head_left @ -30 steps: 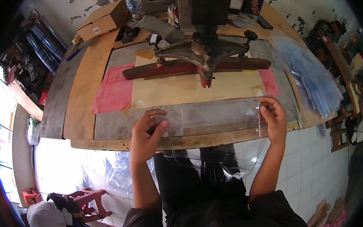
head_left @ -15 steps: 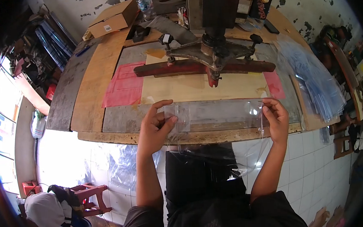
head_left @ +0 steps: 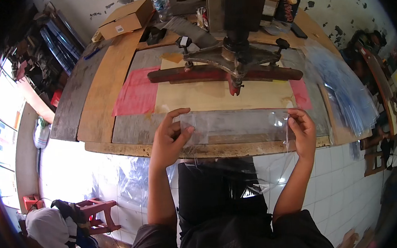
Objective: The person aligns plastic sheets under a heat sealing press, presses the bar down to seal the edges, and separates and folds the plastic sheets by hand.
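Note:
A clear plastic sheet (head_left: 246, 126) is stretched between my two hands over the table's front edge, and its lower part droops in front of my lap. My left hand (head_left: 167, 142) grips the left end at the thumb, with the index finger extended over the top corner. At the opposite end my right hand (head_left: 303, 130) pinches the upper corner between thumb and fingers. Just beyond the sheet lies a cream-coloured pad (head_left: 197, 97) with pink patches (head_left: 135, 89) at its ends. Above the pad hangs a press head with a long red-brown bar (head_left: 195, 74), apart from the sheet.
A stack of clear plastic sheets (head_left: 344, 90) lies at the table's right. Behind stand a cardboard box (head_left: 126, 20), a water bottle (head_left: 161, 5) and a phone (head_left: 298, 30). A person (head_left: 50, 231) is at lower left near a red stool (head_left: 102, 216).
Both hands keep their hold and stay nearly in place. The sheet's drooping part has shifted slightly, and the whole view has moved a little.

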`<state>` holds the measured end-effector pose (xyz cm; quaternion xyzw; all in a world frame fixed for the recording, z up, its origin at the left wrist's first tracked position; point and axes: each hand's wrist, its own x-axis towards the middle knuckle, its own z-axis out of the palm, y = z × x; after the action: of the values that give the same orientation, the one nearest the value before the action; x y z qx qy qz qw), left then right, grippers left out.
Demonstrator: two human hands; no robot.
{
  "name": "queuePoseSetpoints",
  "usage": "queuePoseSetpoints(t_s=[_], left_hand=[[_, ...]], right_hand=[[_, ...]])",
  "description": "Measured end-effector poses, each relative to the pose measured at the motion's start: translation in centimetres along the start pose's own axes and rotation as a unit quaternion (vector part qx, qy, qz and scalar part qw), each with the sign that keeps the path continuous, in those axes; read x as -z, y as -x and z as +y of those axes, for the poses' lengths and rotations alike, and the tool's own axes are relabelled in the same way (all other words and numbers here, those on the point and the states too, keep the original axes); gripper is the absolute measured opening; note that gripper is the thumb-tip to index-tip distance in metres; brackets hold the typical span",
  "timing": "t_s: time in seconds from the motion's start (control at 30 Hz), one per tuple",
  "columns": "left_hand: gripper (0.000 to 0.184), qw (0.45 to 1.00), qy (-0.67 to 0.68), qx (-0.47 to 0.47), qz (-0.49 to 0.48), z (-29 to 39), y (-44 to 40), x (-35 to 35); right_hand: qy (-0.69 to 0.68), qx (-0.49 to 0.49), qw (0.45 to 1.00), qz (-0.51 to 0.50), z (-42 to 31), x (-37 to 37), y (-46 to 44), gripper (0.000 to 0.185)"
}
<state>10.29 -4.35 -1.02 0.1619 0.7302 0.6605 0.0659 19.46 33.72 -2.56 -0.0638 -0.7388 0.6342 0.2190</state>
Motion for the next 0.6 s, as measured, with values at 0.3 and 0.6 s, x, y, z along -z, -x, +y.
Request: queuePoseSetpoints(t_s=[0.3, 0.6], left_hand=[[0.053, 1.000, -0.009, 0.004, 0.003, -0.10, -0.19, -0.37], [0.057, 1.000, 0.001, 0.004, 0.006, 0.21, 0.05, -0.40]], right_hand=[[-0.014, 0.028, 1.000, 0.000, 0.63, 0.48, 0.10, 0.023], [-0.023, 0.019, 1.000, 0.003, 0.49, 0.33, 0.22, 0.023]])
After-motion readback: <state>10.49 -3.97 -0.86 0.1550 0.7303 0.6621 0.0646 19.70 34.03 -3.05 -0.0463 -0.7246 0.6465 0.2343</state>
